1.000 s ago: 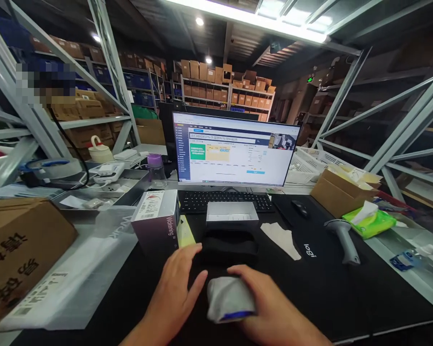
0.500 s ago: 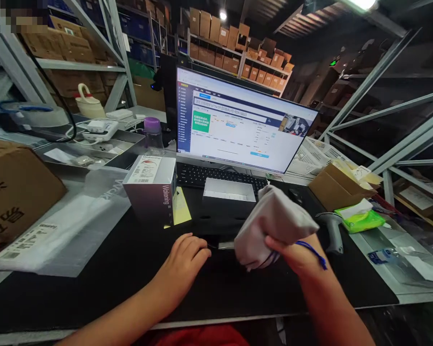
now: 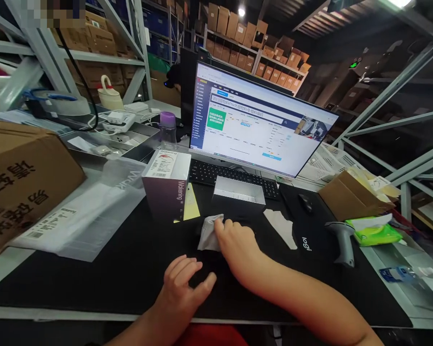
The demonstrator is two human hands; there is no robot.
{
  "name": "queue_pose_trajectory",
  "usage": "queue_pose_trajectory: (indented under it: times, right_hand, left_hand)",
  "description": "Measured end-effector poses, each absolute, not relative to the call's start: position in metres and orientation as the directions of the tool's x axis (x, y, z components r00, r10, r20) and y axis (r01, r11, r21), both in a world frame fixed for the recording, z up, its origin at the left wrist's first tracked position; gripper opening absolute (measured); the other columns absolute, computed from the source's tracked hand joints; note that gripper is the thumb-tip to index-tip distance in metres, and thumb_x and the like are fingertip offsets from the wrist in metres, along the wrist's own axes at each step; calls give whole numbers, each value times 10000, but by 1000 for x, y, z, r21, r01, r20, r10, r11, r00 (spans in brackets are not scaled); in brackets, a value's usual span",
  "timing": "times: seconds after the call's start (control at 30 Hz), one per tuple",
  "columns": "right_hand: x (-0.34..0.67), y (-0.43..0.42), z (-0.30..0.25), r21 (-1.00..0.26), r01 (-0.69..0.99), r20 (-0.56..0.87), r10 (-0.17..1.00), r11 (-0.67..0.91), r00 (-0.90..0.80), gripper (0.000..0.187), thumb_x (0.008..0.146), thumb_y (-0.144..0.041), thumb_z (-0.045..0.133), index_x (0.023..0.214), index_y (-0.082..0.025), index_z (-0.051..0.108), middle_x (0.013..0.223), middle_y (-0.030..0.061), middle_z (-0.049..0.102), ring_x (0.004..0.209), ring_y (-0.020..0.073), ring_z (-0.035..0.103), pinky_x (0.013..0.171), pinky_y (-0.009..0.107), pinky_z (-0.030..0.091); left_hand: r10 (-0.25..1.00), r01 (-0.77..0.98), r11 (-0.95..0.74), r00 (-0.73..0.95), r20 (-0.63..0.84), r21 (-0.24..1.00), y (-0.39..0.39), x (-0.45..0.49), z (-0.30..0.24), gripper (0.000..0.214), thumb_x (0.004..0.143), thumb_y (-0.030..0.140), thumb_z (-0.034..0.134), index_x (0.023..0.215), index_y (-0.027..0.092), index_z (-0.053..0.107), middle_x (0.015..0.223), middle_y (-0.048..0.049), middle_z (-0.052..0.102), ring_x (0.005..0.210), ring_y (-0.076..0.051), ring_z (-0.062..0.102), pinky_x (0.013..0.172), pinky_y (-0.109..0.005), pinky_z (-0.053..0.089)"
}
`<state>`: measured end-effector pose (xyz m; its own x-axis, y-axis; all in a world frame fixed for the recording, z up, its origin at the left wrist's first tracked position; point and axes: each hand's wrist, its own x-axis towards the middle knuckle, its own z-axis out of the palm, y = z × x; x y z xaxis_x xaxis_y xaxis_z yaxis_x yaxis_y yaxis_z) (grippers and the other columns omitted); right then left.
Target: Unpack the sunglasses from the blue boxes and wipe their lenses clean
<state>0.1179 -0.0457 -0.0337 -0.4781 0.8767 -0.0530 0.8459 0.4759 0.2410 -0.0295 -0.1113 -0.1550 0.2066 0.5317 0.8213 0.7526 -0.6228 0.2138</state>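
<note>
Blk mat point(image 3: 108, 283) carries Wakening box point(image 3: 163, 198), barcode scnr point(image 3: 345, 244).

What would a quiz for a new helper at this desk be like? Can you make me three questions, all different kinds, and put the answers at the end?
1. Which hand is touching the gray cloth: left or right?

2. True or false: in the picture, the purple-lidded bottle is to the left of the monitor.

3. What color is the tissue packet near the handheld scanner?
A. Blue
B. Green
C. Red

Key:
1. Right. The right hand has its fingers on it; the left hand is apart from it.
2. True.
3. B.
</note>
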Motion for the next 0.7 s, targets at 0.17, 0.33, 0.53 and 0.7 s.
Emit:
queue_pose_trajectory:
  times: [0.17,0.33,0.53,0.7]
  right_hand:
    - [151,-35,-7,-85,645,-233,614,759,-754,410,745,-139,728,1116,-190,560,1072,51,645,871,210,670,691,270,491]
    - [159,-30,-13,-340,559,-346,453,756,-822,306,718,-115,719,1001,-171,620,971,48,687,940,220,654,776,268,493]
    - [164,-30,-15,-573,600,-237,588,558,-774,713,725,-191,775,1392,-218,524,1350,90,621,1201,250,603,1007,345,471]
    - [209,-61,-18,-702,664,-105,884,259,-456,436,866,-377,702,1294,-311,647,1353,48,645,1247,291,593,1063,457,456]
  left_hand:
    - [579,790,-563,169,798,241,-109,-27,-150,220,826,75,539,974,234,573,1056,-71,469,1043,-235,531,966,-449,506]
    - [554,780,-597,235,799,185,-108,-26,-156,264,783,56,525,985,223,555,1019,-63,535,1021,-238,549,973,-440,493]
    - [621,775,-589,251,743,230,-104,-30,-157,168,869,189,539,1032,199,579,1067,-94,619,1072,-275,581,999,-474,494]
    - [712,789,-521,191,676,326,-98,-38,-155,333,920,440,576,1126,178,572,1193,-149,618,1098,-291,598,906,-439,531]
